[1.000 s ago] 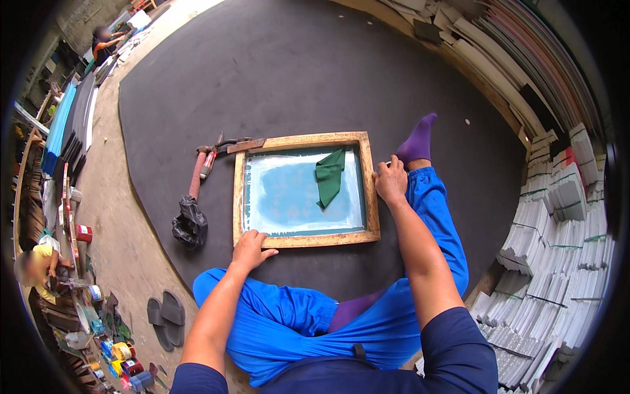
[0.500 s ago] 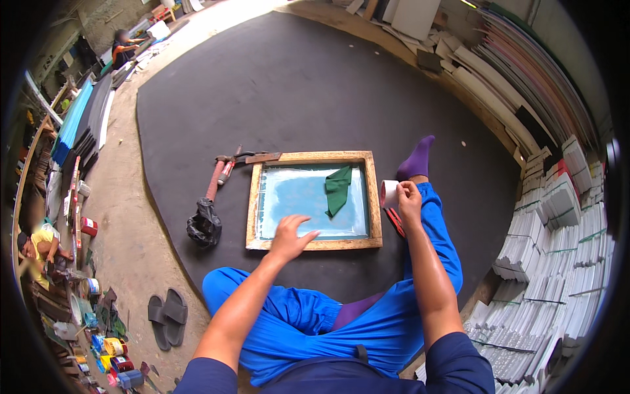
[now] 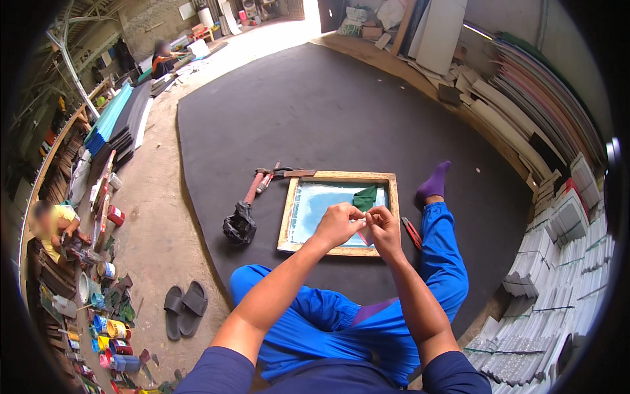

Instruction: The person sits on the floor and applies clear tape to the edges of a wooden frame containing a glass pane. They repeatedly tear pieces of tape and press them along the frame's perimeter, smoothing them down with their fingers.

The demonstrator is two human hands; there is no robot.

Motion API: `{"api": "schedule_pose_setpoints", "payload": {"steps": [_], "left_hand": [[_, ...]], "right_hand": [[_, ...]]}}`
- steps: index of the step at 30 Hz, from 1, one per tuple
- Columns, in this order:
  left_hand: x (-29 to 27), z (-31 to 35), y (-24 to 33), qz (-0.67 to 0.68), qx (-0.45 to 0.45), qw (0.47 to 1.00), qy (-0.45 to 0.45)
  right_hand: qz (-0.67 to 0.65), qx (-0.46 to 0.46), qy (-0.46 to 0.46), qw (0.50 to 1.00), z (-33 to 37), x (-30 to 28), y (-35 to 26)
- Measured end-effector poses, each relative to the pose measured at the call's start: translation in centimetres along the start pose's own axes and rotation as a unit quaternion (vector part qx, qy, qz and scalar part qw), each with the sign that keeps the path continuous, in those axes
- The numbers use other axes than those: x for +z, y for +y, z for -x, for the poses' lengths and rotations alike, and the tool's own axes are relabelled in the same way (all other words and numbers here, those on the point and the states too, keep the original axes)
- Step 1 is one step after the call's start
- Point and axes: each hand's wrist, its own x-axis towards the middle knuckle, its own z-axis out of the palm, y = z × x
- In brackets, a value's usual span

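Head view. Left hand (image 3: 341, 226): grip with thumb and fingertips pressed together; whether anything is pinched between them cannot be told. Right hand (image 3: 384, 233): just beside the left, grip pinching a tape roll (image 3: 366, 240), reddish at the edge, mostly hidden by fingers. Tape: above the near right part of the frame (image 3: 341, 176). Frame: wooden, flat on the dark mat (image 3: 315, 111), a blue-and-white screen (image 3: 318, 202) within. Cloth (image 3: 365, 198): green, on the screen, far right corner. Red tool (image 3: 411, 234): right of the frame, near the leg. Black bag (image 3: 239, 224): left of the frame, apart.
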Motion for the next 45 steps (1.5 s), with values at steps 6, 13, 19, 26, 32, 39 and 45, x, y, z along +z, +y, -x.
{"api": "schedule_pose_setpoints", "payload": {"steps": [6,13,19,26,32,39,45], "left_hand": [[-2.1,1.8,0.0,0.032,-0.027,0.999,0.010],[-2.6,2.1,-1.8,0.145,-0.060,0.986,0.059],[-3.1,2.5,-2.0,0.284,-0.087,0.953,0.059],[-3.4,4.1,-4.0,0.312,-0.126,0.932,0.137],[-3.6,5.1,-7.1,0.343,-0.158,0.910,0.173],[-9.0,8.5,-17.3,0.339,-0.264,0.886,0.175],[-5.5,8.8,-22.4,0.330,-0.320,0.877,0.138]], "right_hand": [[0.116,-0.028,-0.035,0.992,0.6,2.0,-2.2],[0.287,-0.256,0.018,0.923,2.8,1.0,-2.6],[0.285,-0.242,0.020,0.927,2.3,0.9,-1.5],[0.428,-0.267,-0.107,0.857,0.6,-1.0,-3.0],[0.482,-0.209,-0.154,0.837,0.7,-4.4,-1.5],[0.495,-0.118,-0.161,0.845,2.4,-12.9,1.3],[0.496,0.000,-0.185,0.849,2.1,-14.5,2.9]]}}
